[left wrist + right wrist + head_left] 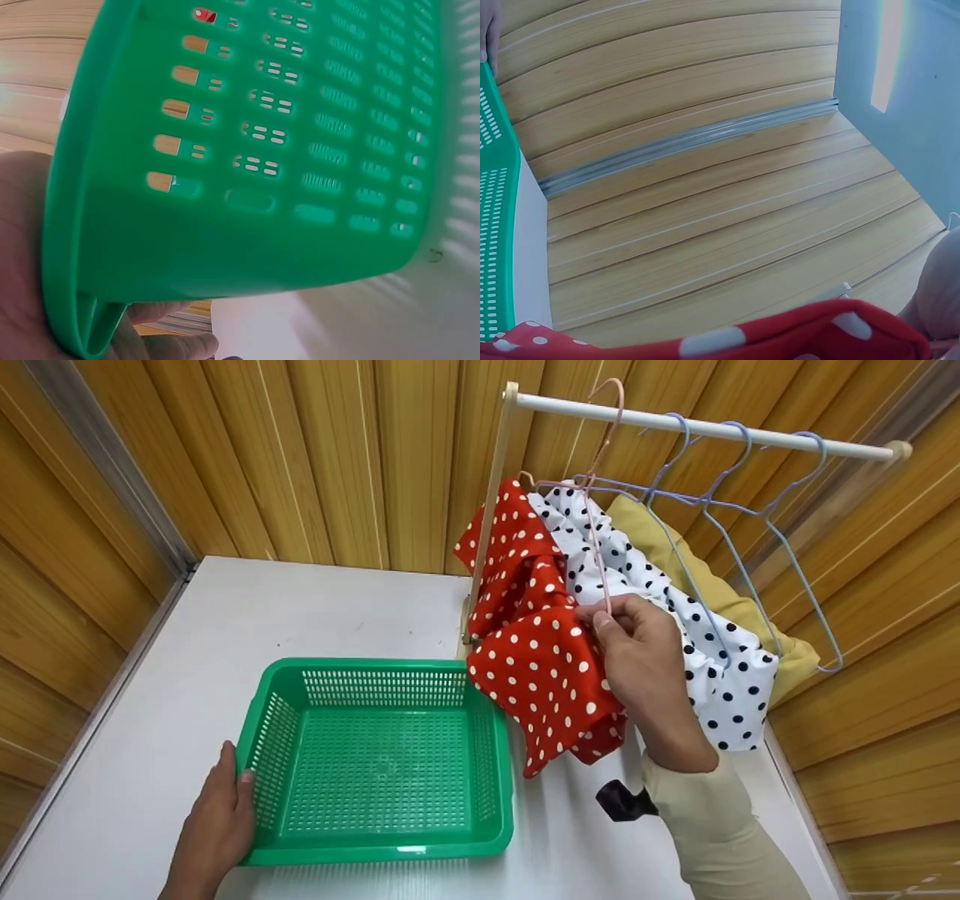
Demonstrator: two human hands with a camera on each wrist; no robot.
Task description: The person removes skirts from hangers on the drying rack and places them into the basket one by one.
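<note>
Wood-grain panelled walls (337,465) enclose a white tabletop (225,615), on which stands a rectangular green plastic basket (360,853) with slotted sides. Just right of the basket, the right hand (645,652) pinches a pink wire hanger (598,547) between thumb and bent forefinger, its fingertips against a red cloth with white dots (540,667). At the basket's left side, the left hand (217,817) grips the rim, thumb over the edge and fingers outside.

The red cloth hangs from the pink hanger, overlapping the basket's far right corner. Farther right of the basket hang a white cloth with black dots (739,682) and a plain mustard cloth (712,585), with three bluish-purple hangers (823,457) hooked on a white rail (570,406).

Only the left wrist view shows the basket's outer wall and the fingers below its lip; only the right wrist view shows a bright light strip (889,56). There the right hand is cut off and blurred. In the head view, its remaining fingers are partly hidden.
</note>
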